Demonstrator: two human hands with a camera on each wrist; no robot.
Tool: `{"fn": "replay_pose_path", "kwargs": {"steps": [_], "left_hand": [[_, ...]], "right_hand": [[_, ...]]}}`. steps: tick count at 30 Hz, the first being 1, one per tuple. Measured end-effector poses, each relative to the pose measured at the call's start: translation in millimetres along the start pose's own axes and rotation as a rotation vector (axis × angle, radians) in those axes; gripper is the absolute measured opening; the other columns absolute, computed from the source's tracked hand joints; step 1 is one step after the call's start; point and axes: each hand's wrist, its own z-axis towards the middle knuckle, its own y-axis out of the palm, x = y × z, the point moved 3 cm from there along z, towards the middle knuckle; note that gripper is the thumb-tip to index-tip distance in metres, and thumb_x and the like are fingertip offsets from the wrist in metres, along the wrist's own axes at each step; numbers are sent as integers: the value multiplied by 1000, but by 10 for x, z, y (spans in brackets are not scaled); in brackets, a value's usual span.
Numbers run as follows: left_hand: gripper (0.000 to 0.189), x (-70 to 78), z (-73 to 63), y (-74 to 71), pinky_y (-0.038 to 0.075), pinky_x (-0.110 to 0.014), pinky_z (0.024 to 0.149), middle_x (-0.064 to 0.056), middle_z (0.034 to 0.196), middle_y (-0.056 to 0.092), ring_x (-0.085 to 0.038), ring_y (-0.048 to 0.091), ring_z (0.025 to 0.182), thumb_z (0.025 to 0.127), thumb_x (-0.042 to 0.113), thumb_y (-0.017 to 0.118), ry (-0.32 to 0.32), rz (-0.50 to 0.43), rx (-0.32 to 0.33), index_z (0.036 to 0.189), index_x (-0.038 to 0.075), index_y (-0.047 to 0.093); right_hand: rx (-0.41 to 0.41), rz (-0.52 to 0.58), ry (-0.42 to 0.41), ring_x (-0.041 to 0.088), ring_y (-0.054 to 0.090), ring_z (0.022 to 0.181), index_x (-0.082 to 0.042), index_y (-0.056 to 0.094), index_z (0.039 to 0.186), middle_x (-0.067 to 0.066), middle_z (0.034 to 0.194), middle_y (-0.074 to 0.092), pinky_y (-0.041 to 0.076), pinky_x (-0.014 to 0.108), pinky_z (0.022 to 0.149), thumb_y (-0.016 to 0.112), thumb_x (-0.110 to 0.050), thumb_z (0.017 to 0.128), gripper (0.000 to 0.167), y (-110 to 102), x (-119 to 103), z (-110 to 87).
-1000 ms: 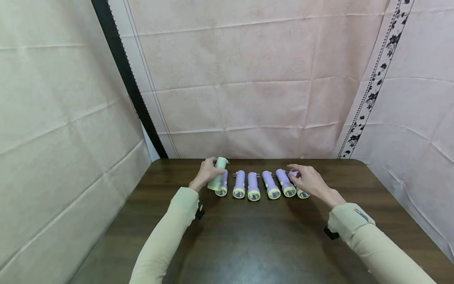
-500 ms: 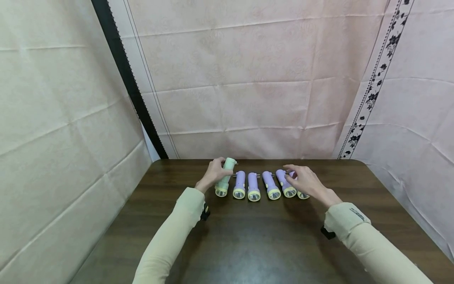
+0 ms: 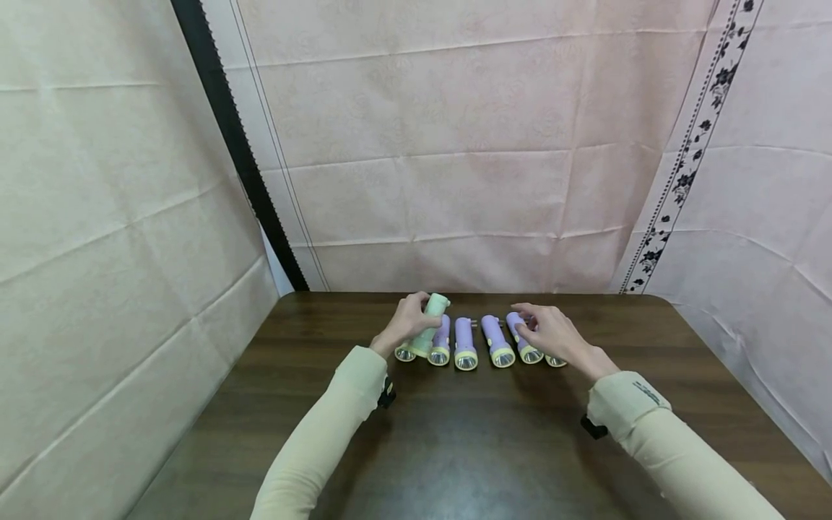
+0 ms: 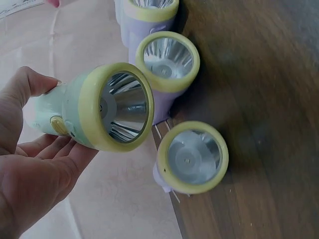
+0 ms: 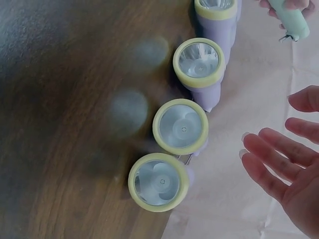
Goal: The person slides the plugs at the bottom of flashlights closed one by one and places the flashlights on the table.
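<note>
Above the left end of the row: the left hand [image 3: 407,319] grips a green flashlight [image 3: 430,325], thumb on one side, fingers on the other.
Green flashlight: tilted, its wide lens end lower and nearer the person, its narrow end leaning to the right; a yellow ring circles the lens and a yellow button sits on the body.
Row of purple flashlights [image 3: 465,336]: six lie side by side near the far edge of the table, lenses toward the person, each with a yellow ring; metal prongs show at the back of several.
Leftmost purple flashlight [image 3: 405,354]: its lens shows, while its body is hidden behind the green flashlight and the left hand.
Right hand [image 3: 552,332]: over the right end of the row, fingers loosely spread, apart from the flashlights.
Table [image 3: 455,440]: dark brown wood.
Sleeves [image 3: 325,426]: pale, cuffs turned back.
Cloth [image 3: 455,144]: pale and creased, behind the table, with a black strip [image 3: 240,152] at left and a floral band [image 3: 695,144] at right.
</note>
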Motion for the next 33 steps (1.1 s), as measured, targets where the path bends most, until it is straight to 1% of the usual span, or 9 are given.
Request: {"fn": "replay_pose_path", "kwargs": {"steps": [2,4,8,11,15,19,26,31,33], "left_hand": [[52,17,4,26,52,-28,63,-16,105,66,-19,61,80,78,16,70,10,10,-5,125,-1,55],[50,36,6,51,52,-28,62,-16,104,66,-20,61,79,78,16,70,17,20,-12,124,-1,56],[50,83,-4,103,51,-29,64,-14,104,66,-19,61,80,78,18,71,26,41,-22,124,2,57],[50,117,-11,145,51,-29,65,-12,104,66,-19,61,81,76,19,72,40,50,-24,122,4,58],[49,152,-14,202,52,-28,66,-12,103,67,-18,61,82,74,17,73,71,44,-35,119,4,59],[47,189,-22,243,52,-28,68,-12,105,68,-18,62,85,75,15,72,99,25,-58,119,5,59],[43,222,-39,295,51,-27,70,-9,105,67,-16,60,86,76,14,72,124,8,-94,117,8,59],[44,253,-56,315,51,-30,74,-10,109,67,-18,61,91,78,12,73,145,-13,-121,119,7,58],[45,270,-62,323,51,-30,76,-10,110,67,-20,61,93,78,11,73,162,-22,-131,120,7,58]], "right_hand": [[-2,7,-8,29,69,89,-6,62,125,15,102,72,53,43,72,63,-16,88,38,-1,-18,8],[-6,7,-15,28,69,89,-7,62,126,15,102,72,53,43,73,64,-16,88,39,-2,-33,17],[-18,-4,-23,19,66,82,-8,61,127,9,93,72,51,36,68,64,-16,87,41,13,-62,37],[-29,-7,-21,15,63,77,-8,61,128,8,92,71,48,32,66,62,-16,86,43,36,-83,46],[-38,4,-24,18,66,80,-10,60,130,11,101,72,49,31,66,63,-16,85,45,67,-125,44],[-36,19,-52,21,67,81,-10,59,131,11,105,73,47,29,63,64,-14,84,48,92,-172,45],[-76,40,-80,14,64,81,-14,55,136,10,111,72,44,27,56,63,-12,85,52,123,-257,78],[-93,44,-97,14,61,77,-15,54,137,8,101,72,40,25,51,61,-9,83,54,128,-333,93],[-100,66,-111,15,60,76,-13,54,138,11,102,72,40,24,51,61,-7,83,56,129,-359,95]]}}
